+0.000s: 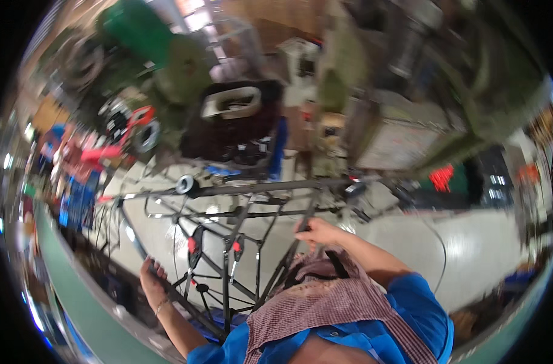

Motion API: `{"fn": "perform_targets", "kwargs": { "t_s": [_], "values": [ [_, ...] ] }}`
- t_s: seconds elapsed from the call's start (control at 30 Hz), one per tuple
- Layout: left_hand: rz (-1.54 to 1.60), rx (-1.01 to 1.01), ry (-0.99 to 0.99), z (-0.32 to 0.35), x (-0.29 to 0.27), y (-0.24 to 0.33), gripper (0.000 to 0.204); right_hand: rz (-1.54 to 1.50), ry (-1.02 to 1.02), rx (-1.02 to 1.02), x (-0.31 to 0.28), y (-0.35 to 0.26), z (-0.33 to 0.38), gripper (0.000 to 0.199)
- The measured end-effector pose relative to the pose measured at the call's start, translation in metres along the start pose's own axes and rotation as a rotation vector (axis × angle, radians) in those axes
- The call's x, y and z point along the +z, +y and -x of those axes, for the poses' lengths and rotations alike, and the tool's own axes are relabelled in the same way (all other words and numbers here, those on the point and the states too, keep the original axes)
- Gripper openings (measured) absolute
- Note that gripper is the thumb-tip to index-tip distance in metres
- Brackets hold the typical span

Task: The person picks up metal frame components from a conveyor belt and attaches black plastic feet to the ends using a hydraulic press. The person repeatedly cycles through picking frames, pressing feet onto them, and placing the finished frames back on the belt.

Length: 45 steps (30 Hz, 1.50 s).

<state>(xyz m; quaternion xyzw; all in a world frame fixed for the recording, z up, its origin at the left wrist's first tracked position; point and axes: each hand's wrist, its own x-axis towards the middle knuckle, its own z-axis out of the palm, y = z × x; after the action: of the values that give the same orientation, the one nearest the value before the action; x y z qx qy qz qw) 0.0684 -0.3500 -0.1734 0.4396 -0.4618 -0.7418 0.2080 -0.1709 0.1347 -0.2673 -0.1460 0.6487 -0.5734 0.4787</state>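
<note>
Fingers [158, 269] of the left hand [150, 283] curled around one slanting tube of a black frame [226, 288], and the right hand [313, 232] clasped another tube to the right. The frame, with red joints [192, 244], stood before the checked apron [325, 300] over a pale floor [470, 242]. Farther out lay a dark bar [264, 187], a white oval ring [213, 104] and a blurred green cylinder [134, 30].

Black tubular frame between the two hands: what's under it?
Under the black tubular frame, pale floor shows through the gaps, plus an unidentifiable blue patch low down. Whatever the frame itself and the checked apron cover can't be seen.
</note>
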Motion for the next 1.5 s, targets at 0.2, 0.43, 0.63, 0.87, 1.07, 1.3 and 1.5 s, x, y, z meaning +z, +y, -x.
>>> {"fn": "perform_targets", "kwargs": {
  "t_s": [0.2,0.43,0.63,0.87,1.07,1.3,1.5],
  "values": [
    [0.021,0.0,0.093,-0.003,0.005,-0.006,0.015,0.011,-0.043,0.023,-0.013,0.005,-0.031,0.019],
    [-0.078,0.105,0.252,0.038,0.027,-0.008,0.022,0.035,-0.103,0.028,-0.018,0.08,-0.069,0.02],
    [-0.217,0.149,0.332,0.105,0.026,-0.005,0.021,-0.326,-0.161,0.22,0.026,0.132,-0.03,0.018],
    [-0.223,0.222,0.274,0.102,-0.021,0.028,0.027,-0.522,-0.099,0.258,0.1,0.116,-0.047,0.008],
    [-0.108,0.284,0.263,-0.002,-0.144,0.061,0.031,-0.09,-0.003,-0.403,0.166,-0.001,-0.114,0.007],
    [-0.136,-0.05,0.241,-0.166,-0.243,-0.039,0.028,-0.329,-0.059,-0.671,0.304,-0.158,-0.142,0.006],
    [-0.273,-0.405,0.032,-0.185,-0.228,-0.157,0.043,-0.023,0.124,-0.427,0.384,-0.216,-0.178,0.013]
  ]
}}
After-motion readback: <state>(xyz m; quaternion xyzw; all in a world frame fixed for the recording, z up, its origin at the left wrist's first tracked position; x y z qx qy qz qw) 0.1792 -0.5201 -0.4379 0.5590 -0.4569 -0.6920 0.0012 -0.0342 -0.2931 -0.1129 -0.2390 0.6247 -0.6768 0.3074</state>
